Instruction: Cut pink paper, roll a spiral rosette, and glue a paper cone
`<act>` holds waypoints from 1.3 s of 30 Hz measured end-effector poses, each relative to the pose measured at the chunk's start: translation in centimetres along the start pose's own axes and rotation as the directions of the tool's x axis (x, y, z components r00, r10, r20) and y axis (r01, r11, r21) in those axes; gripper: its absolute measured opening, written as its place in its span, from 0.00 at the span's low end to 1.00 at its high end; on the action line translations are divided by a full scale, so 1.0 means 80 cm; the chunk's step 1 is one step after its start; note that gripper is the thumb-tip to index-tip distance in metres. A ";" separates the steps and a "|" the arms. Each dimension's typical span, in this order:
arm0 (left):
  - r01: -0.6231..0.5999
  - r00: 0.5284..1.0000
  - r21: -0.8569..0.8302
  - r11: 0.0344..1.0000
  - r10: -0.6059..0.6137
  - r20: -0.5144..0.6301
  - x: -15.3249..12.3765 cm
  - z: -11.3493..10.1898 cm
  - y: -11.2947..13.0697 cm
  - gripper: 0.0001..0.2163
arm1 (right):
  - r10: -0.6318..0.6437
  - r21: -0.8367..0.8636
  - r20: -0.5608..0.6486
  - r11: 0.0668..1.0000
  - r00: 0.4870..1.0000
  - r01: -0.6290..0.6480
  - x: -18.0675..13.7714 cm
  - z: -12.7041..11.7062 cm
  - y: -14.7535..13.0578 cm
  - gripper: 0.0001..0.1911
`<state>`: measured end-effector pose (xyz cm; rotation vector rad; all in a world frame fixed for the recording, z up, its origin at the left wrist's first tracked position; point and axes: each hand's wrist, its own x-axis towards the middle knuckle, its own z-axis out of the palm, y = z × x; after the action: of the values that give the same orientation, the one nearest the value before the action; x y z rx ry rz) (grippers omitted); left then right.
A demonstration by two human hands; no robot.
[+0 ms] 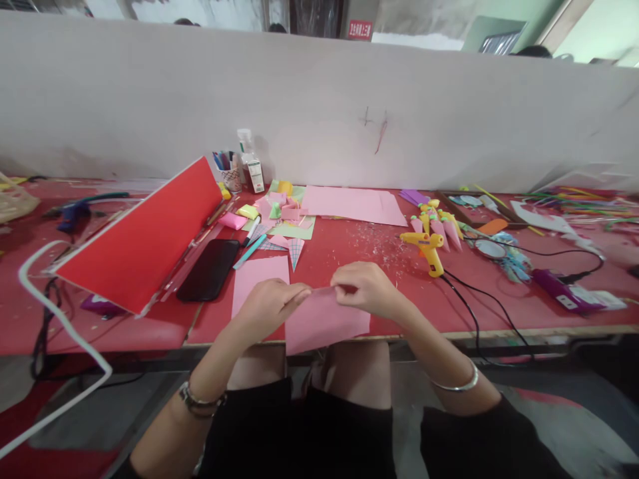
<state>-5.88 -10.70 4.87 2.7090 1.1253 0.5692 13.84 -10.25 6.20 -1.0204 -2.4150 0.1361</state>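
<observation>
A sheet of pink paper [327,322] hangs between my hands over the table's front edge. My left hand [269,299] pinches its top edge with thumb and fingers. Close by, my right hand [367,286] grips the same edge a little to the right, fingers curled. Another pink sheet [259,276] lies flat on the table behind my left hand. Just beyond are small cones of gridded paper [295,251], a light-blue pen-like stick [251,251] and a dark marker [250,231].
On the right lies a yellow glue gun [424,246] with a black cord, near several pink cones [452,233]. A black phone [208,269] and a leaning red board [150,239] are at left. Large pink sheets [354,205] and a bottle [251,163] stand farther back by the white partition [309,100].
</observation>
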 end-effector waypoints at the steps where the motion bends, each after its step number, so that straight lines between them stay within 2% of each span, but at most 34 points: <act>1: -0.003 1.000 0.005 1.000 0.003 -0.005 -0.002 -0.002 -0.004 0.24 | 0.032 -0.004 0.007 0.999 0.999 -0.032 -0.004 -0.003 0.006 0.07; 5: 0.027 1.000 -0.013 1.000 -0.027 -0.012 -0.013 -0.014 -0.019 0.23 | 0.152 -0.033 -0.008 0.988 0.988 -0.152 -0.023 -0.015 0.030 0.08; 8: 0.068 0.998 -0.051 0.996 -0.067 0.015 -0.019 -0.024 -0.026 0.22 | 0.243 0.002 -0.109 0.970 0.964 -0.245 -0.028 -0.024 0.039 0.08; 11: 0.094 0.993 -0.085 0.992 -0.088 0.079 -0.017 -0.029 -0.022 0.22 | 0.244 0.125 -0.165 0.966 0.956 -0.225 -0.018 -0.027 0.029 0.07; 12: 0.102 0.991 -0.097 0.990 -0.093 0.094 -0.015 -0.029 -0.019 0.21 | 0.204 0.157 -0.139 0.971 0.969 -0.182 -0.012 -0.025 0.023 0.07; 14: 0.116 0.990 -0.133 0.984 -0.104 0.100 -0.011 -0.029 -0.014 0.21 | 0.090 0.174 -0.009 0.981 0.996 -0.087 -0.002 -0.021 0.010 0.07; 17: 0.148 0.989 -0.258 0.955 -0.141 0.049 -0.010 -0.031 -0.014 0.19 | 0.024 0.169 0.133 0.985 0.991 -0.047 0.005 -0.016 0.000 0.11; 19: 0.208 0.973 -0.421 0.883 -0.229 0.000 -0.015 -0.032 -0.022 0.18 | 0.081 0.222 0.124 0.969 0.989 -0.107 0.004 -0.016 0.002 0.12; 22: 0.234 0.921 -0.699 0.676 -0.384 -0.063 -0.023 -0.030 -0.036 0.12 | 0.254 0.358 0.026 0.901 0.967 -0.246 -0.003 -0.016 0.012 0.13; 24: 0.207 0.921 -0.798 0.566 -0.388 -0.036 -0.024 -0.022 -0.039 0.16 | 0.376 0.448 -0.035 0.834 0.926 -0.321 -0.006 -0.011 0.017 0.13; 26: 0.253 0.915 -0.817 0.519 -0.402 0.028 -0.020 -0.012 -0.035 0.18 | 0.461 0.517 -0.058 0.773 0.885 -0.369 -0.006 -0.003 0.021 0.14; 29: 0.303 0.879 -0.810 0.501 -0.476 0.034 -0.010 0.002 -0.023 0.16 | 0.538 0.584 -0.047 0.698 0.842 -0.414 -0.005 0.011 0.024 0.14; 31: 0.286 0.891 -0.824 0.490 -0.452 0.040 -0.003 0.007 -0.016 0.10 | 0.570 0.611 -0.029 0.660 0.821 -0.437 -0.004 0.017 0.026 0.15; 33: 0.287 0.904 -0.825 0.486 -0.424 0.065 0.001 0.010 -0.011 0.10 | 0.572 0.617 0.008 0.642 0.820 -0.454 -0.005 0.023 0.028 0.14; 36: 0.303 0.881 -0.801 0.517 -0.473 0.028 0.006 0.013 -0.004 0.12 | 0.545 0.584 0.023 0.673 0.838 -0.454 -0.005 0.032 0.027 0.11; 39: 0.305 0.829 -0.721 0.622 -0.546 -0.120 0.009 0.016 0.004 0.12 | 0.543 0.458 -0.154 0.779 0.825 -0.428 -0.005 0.037 0.016 0.13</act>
<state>-4.68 -10.40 3.95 1.6624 1.2608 1.1140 13.41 -9.31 3.15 -1.3397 -1.7131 0.6099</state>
